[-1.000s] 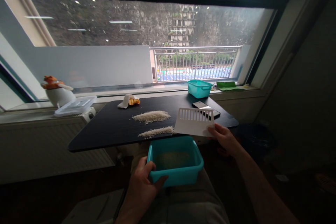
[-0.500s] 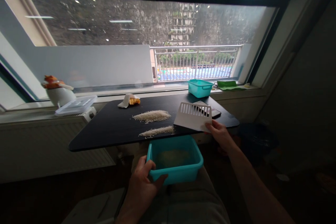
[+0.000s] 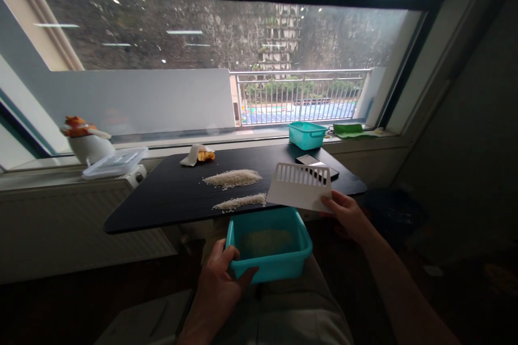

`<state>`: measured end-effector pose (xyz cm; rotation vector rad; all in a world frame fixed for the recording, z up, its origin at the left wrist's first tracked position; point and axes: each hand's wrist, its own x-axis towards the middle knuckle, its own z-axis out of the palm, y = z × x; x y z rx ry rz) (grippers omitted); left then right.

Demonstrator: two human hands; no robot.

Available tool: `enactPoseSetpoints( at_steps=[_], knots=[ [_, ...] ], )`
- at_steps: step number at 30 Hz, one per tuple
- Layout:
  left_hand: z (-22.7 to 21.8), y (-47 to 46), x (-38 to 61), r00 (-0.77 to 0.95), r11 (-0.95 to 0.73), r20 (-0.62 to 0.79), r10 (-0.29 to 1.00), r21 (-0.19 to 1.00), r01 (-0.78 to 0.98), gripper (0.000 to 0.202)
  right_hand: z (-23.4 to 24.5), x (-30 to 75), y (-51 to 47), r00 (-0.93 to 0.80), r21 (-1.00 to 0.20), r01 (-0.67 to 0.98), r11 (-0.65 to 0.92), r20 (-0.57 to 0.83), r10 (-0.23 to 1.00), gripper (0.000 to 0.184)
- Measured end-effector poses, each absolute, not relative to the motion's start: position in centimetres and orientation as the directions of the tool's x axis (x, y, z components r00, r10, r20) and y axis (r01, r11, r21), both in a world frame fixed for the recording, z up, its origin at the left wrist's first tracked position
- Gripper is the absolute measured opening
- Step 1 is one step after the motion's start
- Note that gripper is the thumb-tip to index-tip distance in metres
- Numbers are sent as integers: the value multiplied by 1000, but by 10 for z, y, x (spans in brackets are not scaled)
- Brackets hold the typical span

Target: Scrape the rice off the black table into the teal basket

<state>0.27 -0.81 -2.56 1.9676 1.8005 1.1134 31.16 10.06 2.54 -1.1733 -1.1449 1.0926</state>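
Note:
My left hand point(image 3: 224, 275) grips the near left rim of a teal plastic basin point(image 3: 269, 268), held just below the table's front edge. Some pale grains, likely rice, show dimly in its bottom. Between the thumb and fingers of my right hand point(image 3: 346, 213) is a white slotted scraper point(image 3: 299, 194), tilted over the front right of the table, its slots pointing away from me. Left of the scraper lie two heaps of white rice: a larger pile point(image 3: 233, 178) and, nearer the edge, a narrow strip point(image 3: 240, 202).
The black table point(image 3: 162, 199) stands against the window sill. On it are a crumpled wrapper with something orange point(image 3: 199, 155), a phone-like flat device point(image 3: 311, 160) and a second teal basin point(image 3: 307, 136). A clear lid point(image 3: 115, 163) and a white-and-orange figure point(image 3: 88, 140) sit at left, green cloth point(image 3: 350, 131) at right.
My right hand has moved the scraper slightly toward me and to the right, uncovering more of the flat device. The left hand and its basin stay almost still.

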Motion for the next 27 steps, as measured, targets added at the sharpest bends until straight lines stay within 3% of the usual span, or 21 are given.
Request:
enactPoseSetpoints(
  at_steps=[6,27],
  knots=[
    [-25,-8,2,-64,-193,348,935,653,732,29,20,302,129,127,-997,16,82,83,988,21],
    [-24,-7,3,-62,-197,364,929,630,751,29,28,313,95,110,-998,-36,43,39,993,36]
  ],
)
